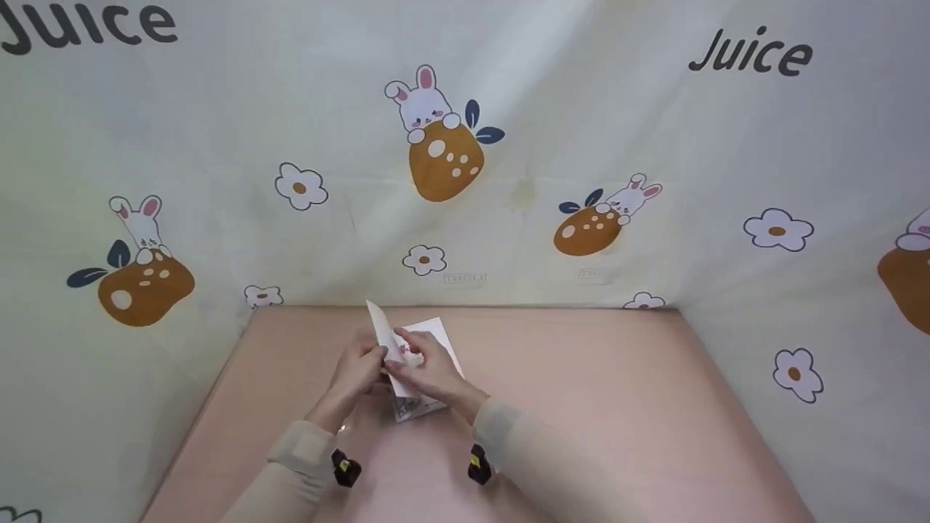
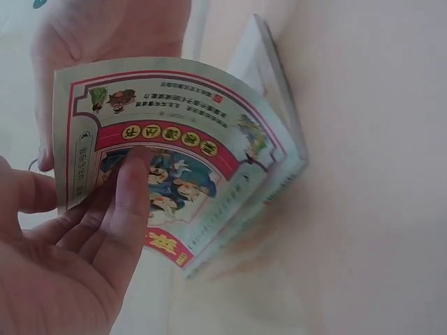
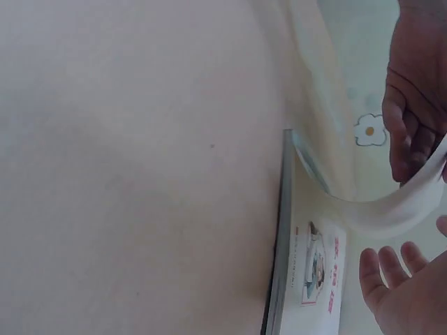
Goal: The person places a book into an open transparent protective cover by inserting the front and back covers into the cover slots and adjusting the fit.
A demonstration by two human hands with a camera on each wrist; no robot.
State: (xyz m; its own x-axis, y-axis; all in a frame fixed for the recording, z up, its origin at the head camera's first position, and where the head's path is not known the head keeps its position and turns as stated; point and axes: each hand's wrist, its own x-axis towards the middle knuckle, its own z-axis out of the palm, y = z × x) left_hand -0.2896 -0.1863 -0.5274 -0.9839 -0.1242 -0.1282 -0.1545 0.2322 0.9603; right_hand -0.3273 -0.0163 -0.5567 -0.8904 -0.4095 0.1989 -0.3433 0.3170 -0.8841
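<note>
From my seat I have the book (image 1: 439,333) just below the middle of the head view, seen against the pink worktop (image 1: 610,407), which fills the lower half; its cover (image 2: 178,157) is lifted from the page beneath and stands up towards the upper left. The left hand (image 1: 357,369) grips that cover, its fingers laid across the printed outer side, as my left wrist view shows at lower left; there I also see a red frame, a row of yellow circles with characters and a cartoon of figures in blue. The right hand (image 1: 437,372) is on the inner side of the raised cover, over the page; in my right wrist view its fingers sit apart at the lower right, but the frame edge cuts off the rest, so I can't fairly tell whether it pinches anything. Below the curling cover, that same view shows a white page (image 3: 318,265) with a small picture and red characters; pale sleeves (image 1: 545,454) run to both hands, with black-and-yellow pieces (image 1: 346,468) below the wrists; behind the worktop hangs a pale backdrop (image 1: 523,232) printed with rabbits, orange fruit and flowers.
</note>
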